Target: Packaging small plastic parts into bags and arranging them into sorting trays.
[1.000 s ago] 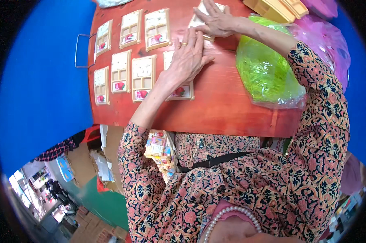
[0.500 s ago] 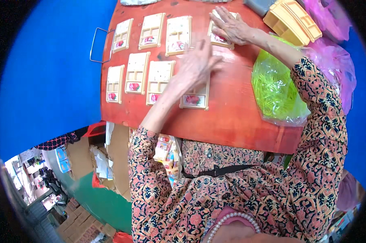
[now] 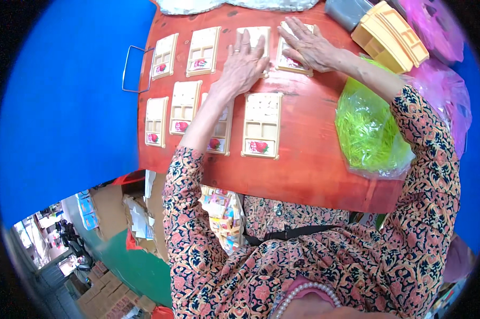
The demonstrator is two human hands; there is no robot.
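Note:
Two rows of shallow cream compartment trays lie on the red tabletop (image 3: 303, 143), each with a whitish upper part and a small red-and-white printed packet in a lower section. My left hand (image 3: 242, 66) lies with fingers spread over the third tray (image 3: 249, 34) of the far row, covering much of it. On the far row's rightmost tray (image 3: 292, 59) rests my right hand (image 3: 315, 49), palm down and fingers stretched. Neither hand grips anything. In the near row, the rightmost tray (image 3: 261, 130) shows fully, while my left forearm partly hides the tray (image 3: 221, 130) beside it.
A clear bag of bright green shreds (image 3: 365, 125) sits on the right. Beyond it are stacked yellow trays (image 3: 391, 34), a grey container (image 3: 349, 11) and pink plastic bags (image 3: 436, 85). White wrapped material (image 3: 197, 4) lines the far edge; a metal wire handle (image 3: 127, 69) projects at left.
My left hand has moved away from the near row's rightmost tray to the far row's third tray. My right hand stays on the far row's rightmost tray. The whole view has shifted slightly.

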